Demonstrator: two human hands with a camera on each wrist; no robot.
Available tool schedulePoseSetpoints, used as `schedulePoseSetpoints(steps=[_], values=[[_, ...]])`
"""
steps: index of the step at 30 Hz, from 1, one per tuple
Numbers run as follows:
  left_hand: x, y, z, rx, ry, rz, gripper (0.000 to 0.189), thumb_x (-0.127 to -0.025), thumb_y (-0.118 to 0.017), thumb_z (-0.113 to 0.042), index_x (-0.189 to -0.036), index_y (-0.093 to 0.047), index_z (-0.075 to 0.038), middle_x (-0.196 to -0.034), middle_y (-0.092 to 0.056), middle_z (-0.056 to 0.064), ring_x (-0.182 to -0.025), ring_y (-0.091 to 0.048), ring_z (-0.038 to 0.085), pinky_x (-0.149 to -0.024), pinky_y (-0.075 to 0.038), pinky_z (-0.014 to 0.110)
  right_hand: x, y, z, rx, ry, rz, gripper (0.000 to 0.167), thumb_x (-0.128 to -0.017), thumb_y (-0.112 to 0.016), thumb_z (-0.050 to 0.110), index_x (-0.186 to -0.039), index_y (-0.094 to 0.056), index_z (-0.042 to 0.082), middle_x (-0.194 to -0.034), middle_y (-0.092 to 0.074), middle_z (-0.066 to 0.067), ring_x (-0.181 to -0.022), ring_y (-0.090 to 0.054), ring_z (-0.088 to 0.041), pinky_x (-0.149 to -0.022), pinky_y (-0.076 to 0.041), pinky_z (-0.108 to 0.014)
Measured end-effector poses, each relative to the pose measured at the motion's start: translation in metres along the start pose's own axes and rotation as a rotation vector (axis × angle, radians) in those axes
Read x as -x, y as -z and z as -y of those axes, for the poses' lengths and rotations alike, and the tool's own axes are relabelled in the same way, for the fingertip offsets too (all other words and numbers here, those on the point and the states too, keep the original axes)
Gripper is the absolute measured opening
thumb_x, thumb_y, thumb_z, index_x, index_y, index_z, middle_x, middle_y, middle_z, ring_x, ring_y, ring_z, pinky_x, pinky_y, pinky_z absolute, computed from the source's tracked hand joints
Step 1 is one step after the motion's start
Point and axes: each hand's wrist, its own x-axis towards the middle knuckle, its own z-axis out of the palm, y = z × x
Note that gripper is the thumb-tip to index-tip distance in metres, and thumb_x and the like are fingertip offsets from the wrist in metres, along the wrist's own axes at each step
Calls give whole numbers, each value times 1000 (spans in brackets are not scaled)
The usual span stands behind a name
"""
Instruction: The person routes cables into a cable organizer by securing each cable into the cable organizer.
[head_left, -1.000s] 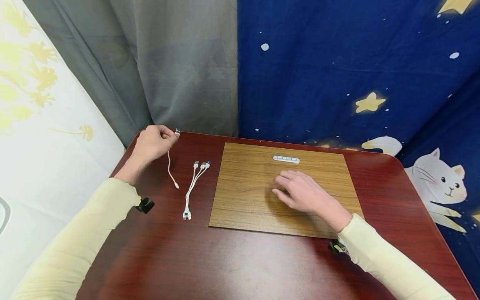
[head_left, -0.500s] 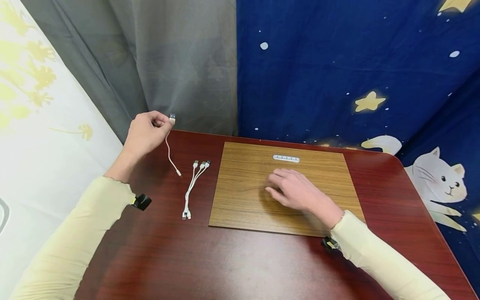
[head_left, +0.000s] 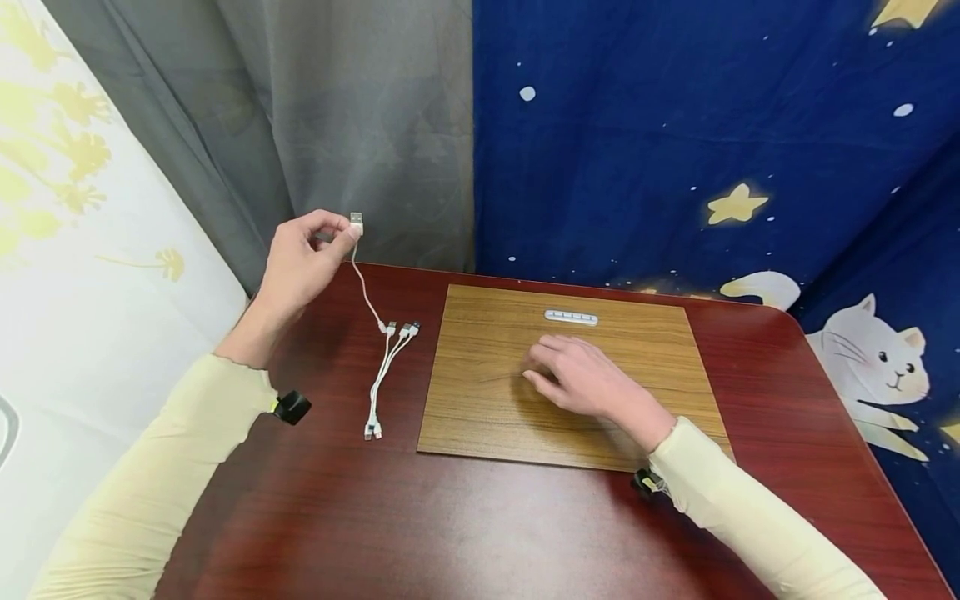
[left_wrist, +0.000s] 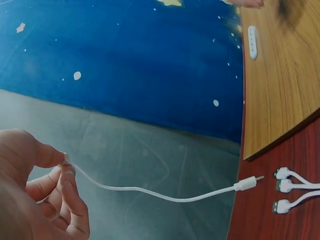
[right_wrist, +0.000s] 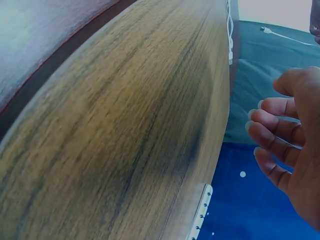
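My left hand (head_left: 302,257) pinches the USB plug of a short white cable (head_left: 364,287) between thumb and fingers, above the table's far left edge. The cable hangs from the fingers. In the left wrist view its free end, a thin pin plug (left_wrist: 245,183), points toward the other cables. Those white USB cables (head_left: 386,367) lie bunched on the table, plugs facing the far edge. My right hand (head_left: 573,375) hovers over the wood-grain board (head_left: 480,400), fingers loosely bent and holding nothing. Near the board's far edge lies a small white cable holder (head_left: 572,317) with several slots.
The dark red table (head_left: 480,533) has rounded corners. Behind it hang a grey curtain (head_left: 375,125) and a blue star-patterned curtain (head_left: 637,150). A white patterned cloth (head_left: 82,317) is at the left.
My left hand has risen, then shifted slightly right, lifting the white cable so that it dangles beside the other cables. My right hand has drifted a little left over the board.
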Motion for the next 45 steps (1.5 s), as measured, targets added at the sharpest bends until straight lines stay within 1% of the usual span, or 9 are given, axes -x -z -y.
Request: schedulePoseSetpoints(steps=[2, 7, 12, 15, 19, 26, 31, 37, 45], values=[[0, -1, -1, 29, -5, 3, 22, -96, -71, -25, -99, -73, -3, -76, -59, -1, -53, -39, 9, -50, -31, 26, -2, -1, 0, -19, -16, 1, 15, -101, -63, 26, -96, -64, 12, -88, -58, -1, -74, -52, -14, -70, -49, -37], [0, -2, -4, 45, 1, 13, 22, -96, -71, -28, -98, -73, -6, -78, -58, 0, -54, -39, 10, -50, -31, 27, -10, -3, 3, -74, -59, 12, 14, -101, -64, 26, -96, -64, 13, -90, -61, -2, -76, -52, -14, -68, -48, -36], [1, -2, -5, 68, 10, 29, 22, -97, -70, -28, -99, -73, -6, -75, -57, 1, -57, -40, 12, -53, -33, 29, -19, -7, 6, -138, -100, 39, 13, -102, -63, 27, -101, -66, 14, -89, -59, 3, -77, -55, -13, -67, -47, -32], [2, -3, -7, 93, 12, 35, 21, -97, -70, -26, -100, -73, -5, -75, -57, 1, -58, -41, 13, -54, -34, 29, -25, -11, 6, -173, -109, 36, 12, -102, -63, 26, -102, -67, 14, -88, -57, 7, -76, -56, -12, -66, -47, -30], [2, -5, -9, 130, 18, 43, 19, -96, -72, -23, -100, -74, -5, -74, -56, -1, -56, -41, 11, -53, -33, 27, -34, -18, 5, -224, -104, 23, 11, -102, -63, 24, -103, -68, 14, -87, -57, 9, -75, -56, -10, -65, -47, -28], [3, -9, -9, 153, 26, 49, 19, -96, -73, -22, -100, -74, -4, -77, -59, -1, -56, -44, 10, -52, -35, 26, -54, -30, 10, -321, -109, -7, 9, -100, -67, 20, -101, -69, 12, -87, -59, 7, -75, -57, -10, -66, -48, -27], [5, -12, -9, 168, 20, 60, 20, -96, -72, -21, -102, -73, -2, -76, -60, 1, -58, -46, 12, -53, -37, 26, -67, -35, 15, -373, -139, -13, 8, -100, -68, 18, -101, -69, 10, -85, -59, 5, -74, -56, -10, -66, -48, -27], [6, -13, -10, 181, 19, 57, 21, -96, -72, -21, -103, -73, -1, -77, -59, 0, -58, -47, 12, -54, -39, 26, -83, -41, 21, -448, -179, -21, 8, -99, -69, 15, -101, -70, 8, -87, -63, 4, -77, -58, -9, -70, -49, -26], [7, -16, -10, 192, 36, 73, 22, -97, -71, -23, -103, -73, -2, -77, -59, 1, -57, -46, 13, -53, -39, 26, -97, -49, 27, -495, -206, -14, 10, -98, -71, 14, -103, -71, 6, -87, -64, 3, -77, -59, -9, -72, -50, -27]])
